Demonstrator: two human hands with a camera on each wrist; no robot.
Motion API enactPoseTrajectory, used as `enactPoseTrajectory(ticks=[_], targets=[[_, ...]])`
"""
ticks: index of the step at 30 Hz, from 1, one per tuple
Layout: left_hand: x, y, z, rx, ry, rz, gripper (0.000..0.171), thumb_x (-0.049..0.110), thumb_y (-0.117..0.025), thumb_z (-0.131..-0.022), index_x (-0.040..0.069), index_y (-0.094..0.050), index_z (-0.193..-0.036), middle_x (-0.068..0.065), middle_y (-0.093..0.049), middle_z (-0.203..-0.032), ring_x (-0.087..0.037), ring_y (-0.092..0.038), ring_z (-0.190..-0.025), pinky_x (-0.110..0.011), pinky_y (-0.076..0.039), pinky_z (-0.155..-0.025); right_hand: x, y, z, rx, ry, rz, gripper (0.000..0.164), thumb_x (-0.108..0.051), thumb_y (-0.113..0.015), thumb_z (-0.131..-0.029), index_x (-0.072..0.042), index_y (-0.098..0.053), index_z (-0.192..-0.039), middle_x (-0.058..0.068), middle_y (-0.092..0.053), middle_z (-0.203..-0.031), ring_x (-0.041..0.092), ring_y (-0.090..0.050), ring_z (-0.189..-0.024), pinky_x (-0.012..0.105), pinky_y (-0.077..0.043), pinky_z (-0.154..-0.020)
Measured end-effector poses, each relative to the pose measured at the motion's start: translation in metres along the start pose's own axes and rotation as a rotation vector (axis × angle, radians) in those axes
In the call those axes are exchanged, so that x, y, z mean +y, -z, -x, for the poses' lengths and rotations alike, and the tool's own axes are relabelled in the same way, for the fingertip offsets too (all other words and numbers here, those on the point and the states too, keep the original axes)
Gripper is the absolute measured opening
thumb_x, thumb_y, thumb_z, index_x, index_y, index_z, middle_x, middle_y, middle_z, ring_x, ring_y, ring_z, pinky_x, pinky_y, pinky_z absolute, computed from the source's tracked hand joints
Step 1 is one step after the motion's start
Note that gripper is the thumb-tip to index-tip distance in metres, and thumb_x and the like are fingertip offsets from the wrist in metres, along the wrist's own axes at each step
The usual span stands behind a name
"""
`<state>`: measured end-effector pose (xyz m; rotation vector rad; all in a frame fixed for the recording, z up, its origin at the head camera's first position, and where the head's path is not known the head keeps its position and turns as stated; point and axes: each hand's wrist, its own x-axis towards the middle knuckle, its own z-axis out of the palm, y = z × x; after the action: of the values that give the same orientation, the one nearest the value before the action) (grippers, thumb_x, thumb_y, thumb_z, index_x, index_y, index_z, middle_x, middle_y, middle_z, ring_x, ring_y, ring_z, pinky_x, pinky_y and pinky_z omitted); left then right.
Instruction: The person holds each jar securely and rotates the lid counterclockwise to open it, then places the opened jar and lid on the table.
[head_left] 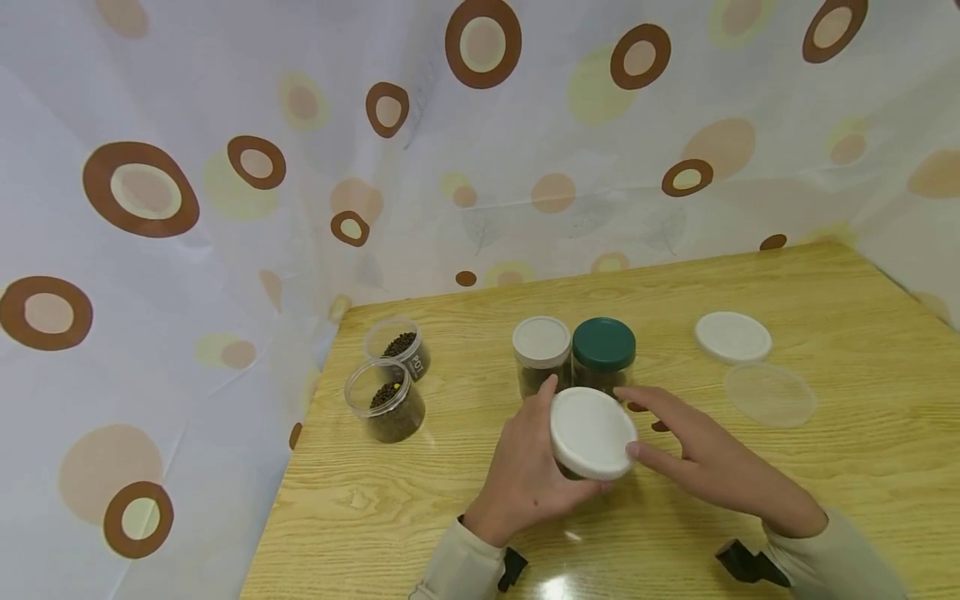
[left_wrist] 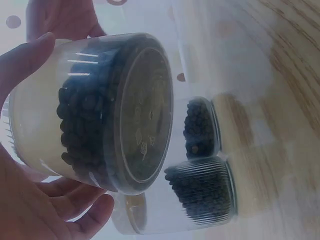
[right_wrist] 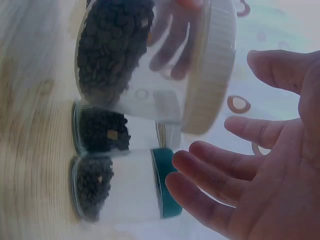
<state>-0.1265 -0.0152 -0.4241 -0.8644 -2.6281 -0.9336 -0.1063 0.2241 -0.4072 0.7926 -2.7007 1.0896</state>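
Observation:
My left hand grips a clear jar round its side, raised and tilted above the table. Dark bean-like pieces fill part of this jar, and a white lid sits on its top. On the other side is my right hand, fingers spread, thumb tip right at the lid's edge in the head view. The right wrist view shows those fingers extended around the lid with nothing between them. Just behind stand a white-lidded jar and a green-lidded jar, each holding dark pieces.
Two lidless clear tubs, a front one and a back one, stand at the table's left with dark pieces inside. A loose white lid and a translucent disc lie at the right. A patterned curtain borders the wooden table.

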Motion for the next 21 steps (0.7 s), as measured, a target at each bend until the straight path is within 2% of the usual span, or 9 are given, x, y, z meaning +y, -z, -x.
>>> enactPoseTrajectory(ticks=[5,9,13,17,21], targets=[[0.005,0.001,0.001,-0.006,-0.053,-0.098,0.121,0.055,-0.086,-0.066,0.008,-0.02,-0.157,-0.007,-0.053,-0.141,-0.021,-0.058,-0.124,-0.043,-0.053,-0.093,-0.008,-0.009,-0.005,-0.022,0.014,-0.019,0.056,-0.025,-0.066,-0.095,-0.018,-0.044,-0.146,0.004,-0.051,-0.143,0.014,-0.054,-0.12,0.03,-0.054,-0.088],[0.008,0.002,0.002,0.002,-0.077,-0.183,0.119,0.058,-0.085,-0.066,0.01,-0.025,-0.155,-0.007,-0.054,-0.14,-0.018,-0.059,-0.12,-0.036,-0.052,-0.088,-0.013,-0.015,-0.006,-0.031,-0.005,0.009,0.058,-0.031,-0.067,-0.094,-0.019,-0.044,-0.146,0.008,-0.048,-0.146,0.023,-0.055,-0.122,0.033,-0.054,-0.09],[0.008,0.001,0.002,0.018,-0.097,-0.242,0.114,0.059,-0.083,-0.067,0.011,-0.027,-0.154,-0.005,-0.055,-0.136,-0.017,-0.06,-0.115,-0.033,-0.051,-0.087,-0.016,-0.02,-0.008,-0.012,0.001,0.04,0.071,-0.038,-0.076,-0.086,-0.014,-0.044,-0.145,0.013,-0.048,-0.147,0.029,-0.056,-0.122,0.04,-0.054,-0.088],[0.008,0.0,0.002,0.027,-0.11,-0.271,0.113,0.061,-0.081,-0.068,0.01,-0.028,-0.154,-0.005,-0.054,-0.137,-0.018,-0.06,-0.116,-0.032,-0.051,-0.088,-0.016,-0.024,-0.01,0.011,0.002,0.057,0.085,-0.045,-0.083,-0.076,-0.012,-0.045,-0.144,0.016,-0.048,-0.145,0.03,-0.057,-0.119,0.042,-0.053,-0.085],[0.009,-0.001,0.002,0.04,-0.13,-0.253,0.112,0.06,-0.081,-0.07,0.009,-0.028,-0.154,-0.007,-0.053,-0.138,-0.019,-0.058,-0.12,-0.034,-0.051,-0.092,-0.015,-0.025,-0.009,0.054,-0.034,0.02,0.086,-0.042,-0.087,-0.072,-0.013,-0.047,-0.142,0.012,-0.052,-0.139,0.025,-0.058,-0.111,0.034,-0.052,-0.079]])
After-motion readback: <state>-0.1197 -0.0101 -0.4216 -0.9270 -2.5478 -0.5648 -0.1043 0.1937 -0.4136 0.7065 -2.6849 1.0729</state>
